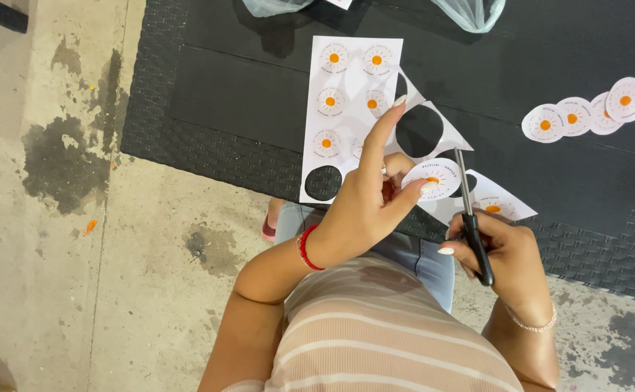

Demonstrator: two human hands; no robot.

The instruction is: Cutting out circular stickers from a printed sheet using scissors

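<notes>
Black woven tabletop (209, 109) filled the upper part of the head view, set on a stained concrete floor (56, 218). At the far edge lay two crumpled clear plastic bags (470, 11), and at the right a row of already cut round stickers (600, 109) overlapped one another, well apart from the hands. A white printed sheet (346, 87) lay flat on the table, carrying two columns of circles with orange centres, with one round hole near its lower left corner showing the dark table through it. Part of the sheet behind the left hand was hidden, and a cut-away paper scrap with another round hole (423, 131) stuck out just beside the raised forefinger.

The left hand (365, 203), a red bracelet at its wrist, pinched a round sticker (433, 178) between thumb and fingers, the forefinger pointing up. That disc was white with an orange centre and fine rays around it, held above the table's near edge. The right hand (506, 254) was closed around the black handles of the scissors (470, 210), whose blades stood nearly shut, pointing up just beside the disc's right rim. Another paper piece (499, 199) lay under the blades.
</notes>
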